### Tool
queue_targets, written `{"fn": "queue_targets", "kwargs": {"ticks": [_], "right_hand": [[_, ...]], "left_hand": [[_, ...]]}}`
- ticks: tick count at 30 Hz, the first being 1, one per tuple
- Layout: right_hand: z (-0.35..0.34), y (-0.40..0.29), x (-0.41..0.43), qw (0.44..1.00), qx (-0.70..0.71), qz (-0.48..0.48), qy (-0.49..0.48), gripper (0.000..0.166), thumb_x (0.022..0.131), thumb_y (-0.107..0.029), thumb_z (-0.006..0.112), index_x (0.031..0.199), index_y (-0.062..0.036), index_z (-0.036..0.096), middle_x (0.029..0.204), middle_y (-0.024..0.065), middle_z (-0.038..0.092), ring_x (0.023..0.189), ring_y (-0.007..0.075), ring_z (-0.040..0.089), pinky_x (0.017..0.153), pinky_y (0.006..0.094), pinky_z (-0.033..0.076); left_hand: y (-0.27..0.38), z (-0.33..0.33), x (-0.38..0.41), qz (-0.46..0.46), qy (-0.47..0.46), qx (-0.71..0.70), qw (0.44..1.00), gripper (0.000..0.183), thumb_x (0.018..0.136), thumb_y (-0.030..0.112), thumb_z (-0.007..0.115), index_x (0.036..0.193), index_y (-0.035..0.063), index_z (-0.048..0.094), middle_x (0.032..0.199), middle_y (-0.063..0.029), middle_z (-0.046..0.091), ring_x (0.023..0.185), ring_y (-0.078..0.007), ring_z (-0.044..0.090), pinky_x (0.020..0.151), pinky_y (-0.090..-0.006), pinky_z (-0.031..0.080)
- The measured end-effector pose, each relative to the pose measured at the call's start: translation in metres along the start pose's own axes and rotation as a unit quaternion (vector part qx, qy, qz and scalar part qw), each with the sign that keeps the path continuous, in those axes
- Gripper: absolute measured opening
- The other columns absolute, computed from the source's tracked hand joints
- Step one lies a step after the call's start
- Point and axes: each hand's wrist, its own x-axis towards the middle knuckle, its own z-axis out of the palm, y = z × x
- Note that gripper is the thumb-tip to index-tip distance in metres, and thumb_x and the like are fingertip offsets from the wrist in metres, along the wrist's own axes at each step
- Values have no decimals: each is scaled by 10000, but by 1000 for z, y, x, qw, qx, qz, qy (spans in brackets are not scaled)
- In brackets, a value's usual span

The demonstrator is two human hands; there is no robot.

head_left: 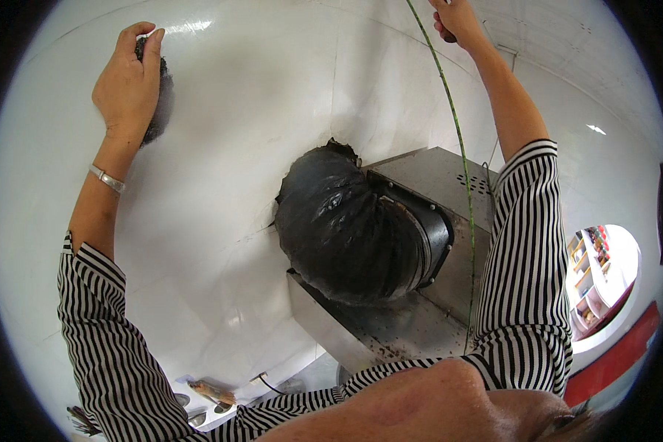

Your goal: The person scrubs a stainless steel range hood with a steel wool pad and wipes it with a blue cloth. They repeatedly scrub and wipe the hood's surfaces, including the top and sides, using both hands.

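My left hand (pixel 126 88) is raised against the white wall (pixel 243 99), over a dark, rough-edged opening (pixel 164 102). Its thumb and fingers curl at the upper part of that opening; whether they grip anything is hidden. At the top right, my right hand (pixel 461 25) is closed around a dark handle-like piece (pixel 448 37), partly cut off by the picture's edge. A thin green cord or wire (pixel 454 116) runs down from the top, past my right forearm. Between my arms, a black flexible exhaust duct (pixel 331 221) bends from a ragged wall hole to a metal hood.
The stainless steel range hood (pixel 326 315) juts out below my arms, with dark debris (pixel 392 352) on its top. A round opening (pixel 602 287) at the right shows shelves. Lower left are a brush-like object (pixel 212 392), metal bowls (pixel 198 418) and a black cable (pixel 269 384).
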Motion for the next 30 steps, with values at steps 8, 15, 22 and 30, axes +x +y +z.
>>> {"fn": "queue_targets", "kwargs": {"ticks": [8,15,22,30], "right_hand": [[-8,43,-108,981,-164,-102,-19,480,888,-225,547,1336,-119,408,609,74,550,457,159,556,434,310,453],[-28,40,-240,981,-40,143,-126,542,913,-182,538,1407,-162,314,619,43,506,453,121,481,404,298,413],[-14,81,-182,986,-66,143,-48,525,916,-220,523,1399,-166,324,568,41,482,405,134,464,362,309,388],[-34,122,-90,978,-34,205,-22,531,901,-234,520,1385,-185,308,622,30,466,426,114,448,348,281,365]], "left_hand": [[1,3,-1,-21,-19,23,999,345,924,453,429,1109,202,576,789,-4,665,641,-157,614,573,-283,463],[-3,3,-3,-36,-18,1,999,353,920,471,436,1100,205,583,778,3,654,614,-141,596,555,-271,445],[-12,3,-1,19,25,-5,999,353,915,468,453,1108,204,585,793,8,651,573,-131,561,531,-262,426],[-4,6,-2,-12,6,3,1000,380,910,499,436,1111,213,585,849,4,670,696,-146,632,591,-271,469]]}}
